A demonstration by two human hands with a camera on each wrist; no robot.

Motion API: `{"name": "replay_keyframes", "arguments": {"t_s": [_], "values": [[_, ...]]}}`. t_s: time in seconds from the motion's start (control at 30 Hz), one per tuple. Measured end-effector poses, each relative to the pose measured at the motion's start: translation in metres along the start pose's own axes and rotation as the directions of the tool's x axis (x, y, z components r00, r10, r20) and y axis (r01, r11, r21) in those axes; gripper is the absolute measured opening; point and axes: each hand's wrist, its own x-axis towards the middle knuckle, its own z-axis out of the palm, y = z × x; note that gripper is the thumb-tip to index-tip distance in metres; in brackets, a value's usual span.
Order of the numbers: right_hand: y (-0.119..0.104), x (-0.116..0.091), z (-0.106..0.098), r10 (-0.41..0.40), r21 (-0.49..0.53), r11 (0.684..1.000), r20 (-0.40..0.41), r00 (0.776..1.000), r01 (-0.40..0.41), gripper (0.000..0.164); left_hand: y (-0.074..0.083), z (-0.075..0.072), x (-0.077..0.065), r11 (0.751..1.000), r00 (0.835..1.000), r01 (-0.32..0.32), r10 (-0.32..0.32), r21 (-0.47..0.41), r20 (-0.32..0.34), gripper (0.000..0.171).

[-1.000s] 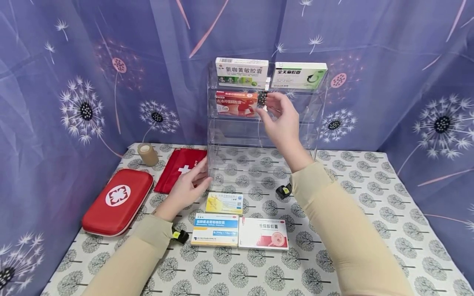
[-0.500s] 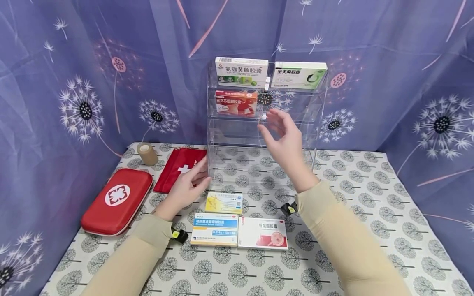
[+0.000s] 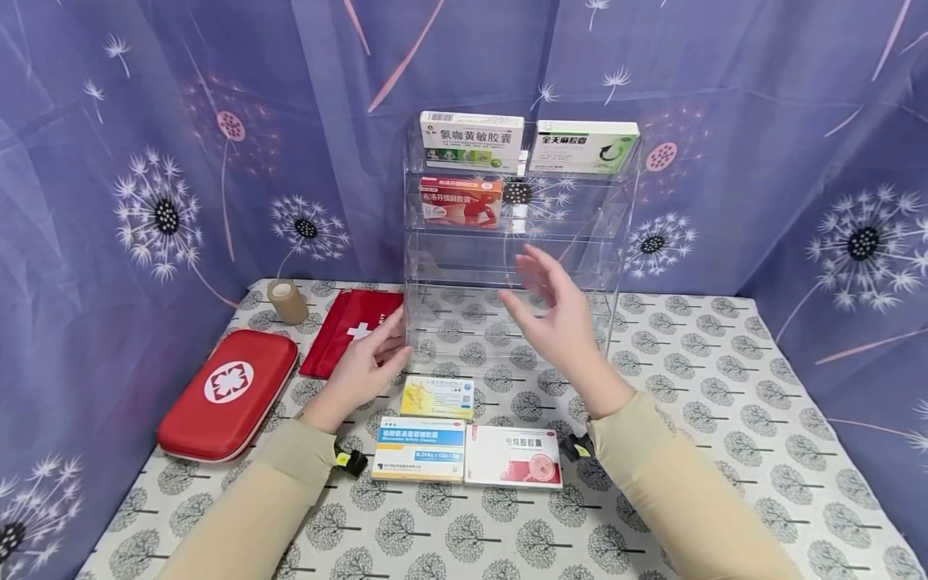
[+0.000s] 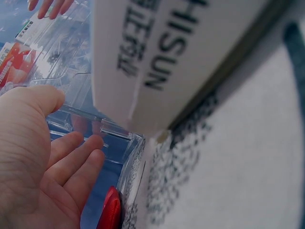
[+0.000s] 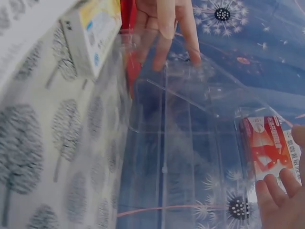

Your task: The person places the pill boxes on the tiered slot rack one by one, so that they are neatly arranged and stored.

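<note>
My left hand (image 3: 362,372) rests its extended fingers against the lower left side of a clear acrylic display rack (image 3: 453,259). With loosely bent fingers and nothing between them, my right hand (image 3: 560,322) hovers before the rack's lower tiers. On the top tier stand a white-and-green medicine box (image 3: 473,143) and another with a green arrow (image 3: 586,147). A red medicine box (image 3: 460,202) leans on the left of the tier below. Flat on the table lie a yellow-and-white box (image 3: 438,397), a blue-and-white box (image 3: 419,449) and a white-and-red box (image 3: 514,457).
Left of the rack are a red pouch with a white cross (image 3: 337,342), a red hard case (image 3: 228,395) and a tan tape roll (image 3: 287,302). The tree-print tablecloth (image 3: 681,387) covers the table. A purple dandelion curtain (image 3: 348,80) hangs close behind the rack.
My right hand has drawn back from beside the red medicine box, moving down and toward me, and its fingers have spread. The left hand stays at the rack's side.
</note>
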Motion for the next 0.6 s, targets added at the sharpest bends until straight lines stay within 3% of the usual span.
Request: {"name": "replay_keyframes", "arguments": {"t_s": [0.2,0.33,0.6], "values": [[0.007,-0.025,0.001,0.041,0.036,0.998,0.081,0.996,-0.044,0.08,0.001,-0.001,0.0,1.0,1.0,0.01,-0.01,0.011,0.005,0.079],[0.014,-0.042,0.001,0.027,0.072,0.997,0.127,0.992,-0.037,0.081,0.002,-0.001,0.0,1.0,1.0,0.003,-0.003,0.021,0.0,0.079],[0.03,-0.079,-0.005,-0.007,0.007,1.0,0.217,0.976,0.006,0.081,-0.001,0.0,0.0,1.0,1.0,0.009,-0.009,0.011,-0.003,0.078]]}}
